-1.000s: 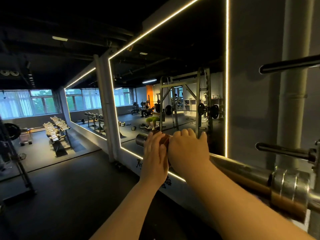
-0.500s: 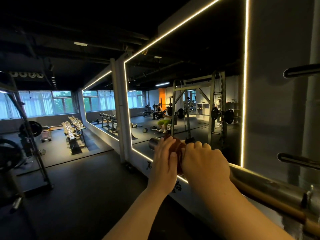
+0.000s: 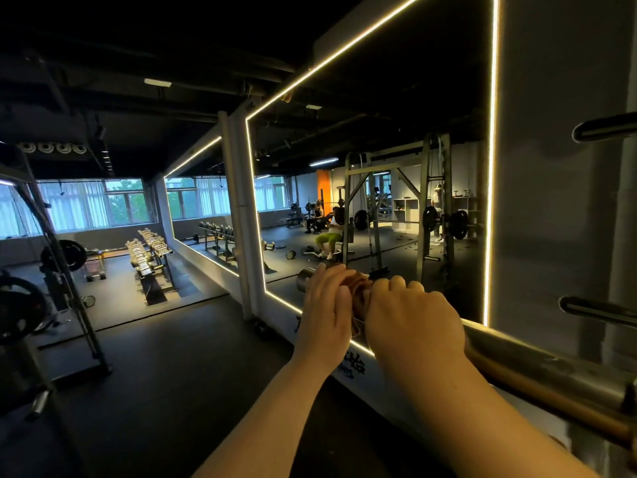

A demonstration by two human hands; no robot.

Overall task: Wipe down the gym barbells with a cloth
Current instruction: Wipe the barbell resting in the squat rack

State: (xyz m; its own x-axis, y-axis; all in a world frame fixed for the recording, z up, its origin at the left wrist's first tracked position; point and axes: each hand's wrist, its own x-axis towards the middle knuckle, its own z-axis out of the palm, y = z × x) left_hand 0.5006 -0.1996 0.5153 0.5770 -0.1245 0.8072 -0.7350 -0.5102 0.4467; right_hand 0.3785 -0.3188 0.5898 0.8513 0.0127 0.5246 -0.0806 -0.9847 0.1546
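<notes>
I see a dim gym: pale daylight from windows (image 3: 86, 208) at nine o'clock, LED strip (image 3: 491, 167) glaring at two o'clock, ceiling (image 3: 172, 36) at twelve nearly black, edges bowed.

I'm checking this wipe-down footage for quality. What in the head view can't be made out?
- Head view: the barbell stretch under the cloth, left hand and right hand, covered by them.
- Both hands' fingertips, behind the barbell; the left hand's grip is unclear.
- The barbell's other end, cut off by the right edge.
- Grime on the steel, light too dim.
</notes>
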